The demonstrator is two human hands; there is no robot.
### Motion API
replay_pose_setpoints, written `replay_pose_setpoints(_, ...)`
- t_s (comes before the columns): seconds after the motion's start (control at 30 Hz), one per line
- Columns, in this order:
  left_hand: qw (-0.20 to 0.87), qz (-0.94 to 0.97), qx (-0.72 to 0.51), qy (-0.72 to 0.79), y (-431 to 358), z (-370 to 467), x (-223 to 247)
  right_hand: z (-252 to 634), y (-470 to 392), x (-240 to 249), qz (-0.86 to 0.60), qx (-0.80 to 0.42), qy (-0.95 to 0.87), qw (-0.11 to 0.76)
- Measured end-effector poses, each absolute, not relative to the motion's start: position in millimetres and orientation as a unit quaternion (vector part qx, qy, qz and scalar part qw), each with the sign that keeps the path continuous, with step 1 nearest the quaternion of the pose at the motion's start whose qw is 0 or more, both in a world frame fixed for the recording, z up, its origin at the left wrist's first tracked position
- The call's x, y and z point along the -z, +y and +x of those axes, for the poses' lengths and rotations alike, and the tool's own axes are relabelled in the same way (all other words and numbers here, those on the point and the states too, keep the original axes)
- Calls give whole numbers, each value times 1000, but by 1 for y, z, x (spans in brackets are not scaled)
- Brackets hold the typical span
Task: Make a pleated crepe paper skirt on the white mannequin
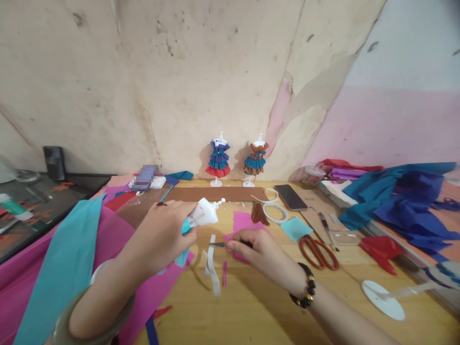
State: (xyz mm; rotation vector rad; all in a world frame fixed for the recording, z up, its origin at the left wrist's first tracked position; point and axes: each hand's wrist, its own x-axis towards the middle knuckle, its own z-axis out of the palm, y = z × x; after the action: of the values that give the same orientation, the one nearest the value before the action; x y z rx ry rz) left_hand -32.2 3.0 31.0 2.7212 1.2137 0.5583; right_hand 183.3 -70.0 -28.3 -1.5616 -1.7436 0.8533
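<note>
My left hand [163,230] is closed round a small white dress-form mannequin [206,212], tilted with its neck knob to the right. Light blue crepe paper [182,258] shows below those fingers. In my right hand [257,247] is a thin, dark pointed tool [217,245], pinched with its tip to the left; its exact kind is unclear. That tip lies over a white strip [212,268] on the table. A short magenta strip [224,274] lies close by, and a magenta sheet [244,221] is partly under my right hand.
Two dressed mannequins, one blue and red [218,158], one brown and teal [255,160], stand by the wall. Orange-handled scissors [318,254], a phone [291,197] and a white ring coil [275,213] are right. Another mannequin's white base [383,299] lies tipped. Crepe sheets [61,273] cover the left.
</note>
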Motion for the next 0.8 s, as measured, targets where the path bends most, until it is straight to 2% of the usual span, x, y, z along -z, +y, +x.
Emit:
replay_pose_setpoints(0.1,21,898,-187,399,8,-34,-32,188,-73,32,-594,-349,-646,328)
replay_pose_setpoints(0.37,52,854,-294,427,13,-35,-33,228,-67,18,-626,-299,-602,396)
replay_pose_setpoints(0.53,35,846,-313,430,13,-36,-33,263,-62,3,-641,-278,-559,447)
replay_pose_setpoints(0.8,60,848,-328,412,11,-36,-32,329,-20,15,-671,-269,-454,520)
